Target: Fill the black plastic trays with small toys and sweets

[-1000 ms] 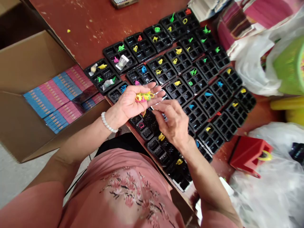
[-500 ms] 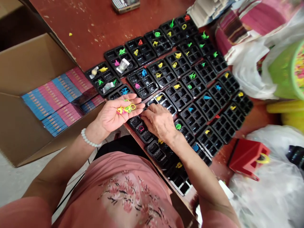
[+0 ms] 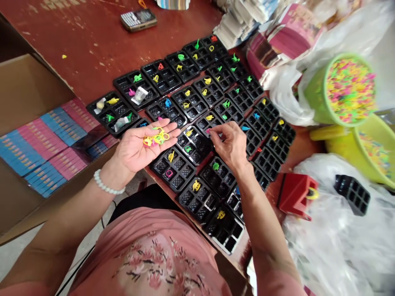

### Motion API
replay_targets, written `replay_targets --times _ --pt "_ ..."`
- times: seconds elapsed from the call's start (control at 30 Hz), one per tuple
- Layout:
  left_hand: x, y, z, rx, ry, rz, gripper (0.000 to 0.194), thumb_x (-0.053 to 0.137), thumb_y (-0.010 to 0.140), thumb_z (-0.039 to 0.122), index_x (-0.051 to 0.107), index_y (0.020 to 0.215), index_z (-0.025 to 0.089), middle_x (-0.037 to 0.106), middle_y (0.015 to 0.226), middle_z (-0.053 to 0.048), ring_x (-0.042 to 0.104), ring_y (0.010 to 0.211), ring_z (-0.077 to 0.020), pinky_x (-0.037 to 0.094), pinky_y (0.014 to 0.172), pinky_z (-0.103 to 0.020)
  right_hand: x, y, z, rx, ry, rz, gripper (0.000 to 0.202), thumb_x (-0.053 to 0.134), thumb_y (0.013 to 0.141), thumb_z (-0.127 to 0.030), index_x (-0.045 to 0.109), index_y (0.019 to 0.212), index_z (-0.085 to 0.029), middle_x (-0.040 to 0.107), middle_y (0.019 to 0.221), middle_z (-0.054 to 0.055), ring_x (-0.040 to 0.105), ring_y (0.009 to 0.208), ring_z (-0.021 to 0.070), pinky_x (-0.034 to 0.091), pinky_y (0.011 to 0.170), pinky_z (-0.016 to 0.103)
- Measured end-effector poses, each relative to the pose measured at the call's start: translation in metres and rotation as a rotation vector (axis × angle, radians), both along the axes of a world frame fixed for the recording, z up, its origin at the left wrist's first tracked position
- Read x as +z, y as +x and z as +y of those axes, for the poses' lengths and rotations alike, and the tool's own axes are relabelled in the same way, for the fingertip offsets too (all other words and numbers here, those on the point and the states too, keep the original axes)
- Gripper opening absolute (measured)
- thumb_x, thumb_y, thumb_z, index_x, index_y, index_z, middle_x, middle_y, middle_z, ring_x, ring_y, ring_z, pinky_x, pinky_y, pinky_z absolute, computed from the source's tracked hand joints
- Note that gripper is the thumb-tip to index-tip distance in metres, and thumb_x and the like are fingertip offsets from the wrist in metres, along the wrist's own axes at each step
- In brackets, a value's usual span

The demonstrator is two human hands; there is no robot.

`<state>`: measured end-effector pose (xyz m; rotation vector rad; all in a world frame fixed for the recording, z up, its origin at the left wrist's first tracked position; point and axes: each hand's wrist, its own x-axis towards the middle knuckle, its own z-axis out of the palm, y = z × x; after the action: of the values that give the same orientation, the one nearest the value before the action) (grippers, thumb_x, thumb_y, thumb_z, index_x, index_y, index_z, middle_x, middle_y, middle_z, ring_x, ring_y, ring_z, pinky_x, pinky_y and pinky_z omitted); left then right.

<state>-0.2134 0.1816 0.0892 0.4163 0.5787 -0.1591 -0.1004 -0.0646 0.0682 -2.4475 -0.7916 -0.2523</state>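
Note:
My left hand (image 3: 131, 150) lies palm up over the near trays, its fingers stretched out. Several small plastic rings (image 3: 156, 138) in yellow, green and pink rest in it. With thumb and fingertips together, my right hand (image 3: 232, 144) pinches a small pink plastic ring (image 3: 208, 130) above the compartments of a black tray (image 3: 202, 123); its shape is partly hidden. Just left of that hand, a black tray (image 3: 197, 150) carries a yellow piece (image 3: 189, 132) and a green ring (image 3: 188, 149). Nearer my body, another tray (image 3: 185, 170) has a yellow piece and a pink ring.
Rows of black trays cover much of the red table (image 3: 89, 49). A phone (image 3: 138, 19) lies at the back. On the right stand a green bucket (image 3: 317, 98) of colourful pieces, a yellow container (image 3: 342, 144) and a red holder (image 3: 294, 193). A cardboard box (image 3: 27, 82) with packets stands left.
My right hand has moved from the near tray beside my left hand to one further right, with a pink ring in its fingertips. A green ring now shows in the tray it left.

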Motion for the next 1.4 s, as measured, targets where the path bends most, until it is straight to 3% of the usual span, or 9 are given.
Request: replay_targets --times 0.13,0.3,0.47,0.63,0.9,1.0,1.1,1.27,1.4 --pt "-0.003 0.013 -0.012 -0.041 0.008 -0.051 0.043 0.049 0.086 -0.001 0.066 0.125 0.009 0.072 0.126 -0.018 0.066 0.126 -0.0326 0.055 0.109 -0.048 -0.017 0.015 -0.011 -0.014 -0.019 0.0 0.011 0.068 0.09 -0.024 0.078 0.092 -0.021 0.068 0.091 0.006 0.062 0.078 0.0191 0.052 0.069 0.034" --pt "-0.009 0.024 -0.029 -0.106 -0.038 -0.069 0.042 0.049 0.088 0.002 0.067 0.125 0.009 0.073 0.123 -0.018 0.071 0.118 -0.0308 0.057 0.105 -0.048 0.002 -0.026 0.016 0.2 0.144 -0.002 0.017 0.062 0.1 -0.026 0.077 0.109 -0.023 0.071 0.104 0.007 0.068 0.092 0.0201 0.059 0.08 0.036" --pt "-0.012 0.031 -0.045 -0.146 -0.127 -0.041 0.045 0.045 0.09 0.002 0.068 0.128 0.009 0.077 0.11 -0.016 0.076 0.084 -0.0212 0.063 0.078 -0.032 0.007 -0.052 0.034 0.326 0.074 0.039 0.027 0.058 0.105 -0.032 0.071 0.127 -0.024 0.07 0.123 0.011 0.064 0.115 0.0225 0.056 0.102 0.04" --pt "-0.008 0.038 -0.054 -0.208 -0.151 -0.023 0.033 0.043 0.092 0.002 0.071 0.11 0.007 0.076 0.101 -0.017 0.075 0.084 -0.0236 0.064 0.077 -0.037 -0.001 -0.039 0.019 0.347 0.104 -0.03 0.024 0.058 0.105 -0.031 0.072 0.123 -0.022 0.073 0.107 0.007 0.066 0.1 0.0182 0.057 0.091 0.034" --pt "0.003 0.064 -0.072 -0.219 -0.034 0.012 0.03 0.045 0.086 -0.009 0.07 0.094 0.007 0.073 0.088 -0.014 0.074 0.084 -0.0206 0.064 0.087 -0.036 0.015 -0.01 -0.005 0.399 0.082 -0.199 0.024 0.053 0.104 -0.016 0.071 0.121 -0.019 0.074 0.105 0.009 0.065 0.093 0.0197 0.058 0.083 0.035" --pt "0.004 0.076 -0.079 -0.261 0.006 0.019 0.034 0.044 0.083 -0.013 0.069 0.095 0.006 0.073 0.09 -0.014 0.075 0.084 -0.0198 0.065 0.083 -0.03 0.02 0.01 -0.014 0.367 0.111 -0.167 0.025 0.054 0.104 -0.017 0.073 0.119 -0.021 0.074 0.106 0.008 0.067 0.094 0.0191 0.058 0.082 0.034" --pt "0.006 0.09 -0.084 -0.248 0.019 0.085 0.033 0.045 0.083 -0.014 0.069 0.095 0.005 0.073 0.09 -0.016 0.076 0.085 -0.0215 0.066 0.079 -0.028 0.017 0.049 -0.027 0.183 0.212 -0.121 0.021 0.058 0.1 -0.018 0.076 0.111 -0.021 0.076 0.102 0.006 0.069 0.092 0.0181 0.058 0.084 0.033" --pt "0.008 0.121 -0.094 -0.219 -0.01 0.081 0.029 0.046 0.086 -0.011 0.068 0.098 0.005 0.073 0.092 -0.015 0.076 0.084 -0.022 0.067 0.077 -0.031 -0.008 0.138 -0.053 -0.161 0.24 -0.048 0.025 0.057 0.091 -0.015 0.079 0.102 -0.017 0.078 0.096 0.006 0.07 0.085 0.0193 0.056 0.085 0.035" --pt "0.004 0.143 -0.101 -0.213 0.024 0.029 0.029 0.049 0.084 -0.01 0.066 0.101 0.006 0.073 0.094 -0.015 0.077 0.093 -0.0259 0.066 0.087 -0.037 -0.029 0.178 -0.065 -0.224 0.138 -0.018 0.026 0.057 0.088 -0.016 0.08 0.1 -0.016 0.078 0.097 0.008 0.07 0.088 0.0217 0.054 0.089 0.038"
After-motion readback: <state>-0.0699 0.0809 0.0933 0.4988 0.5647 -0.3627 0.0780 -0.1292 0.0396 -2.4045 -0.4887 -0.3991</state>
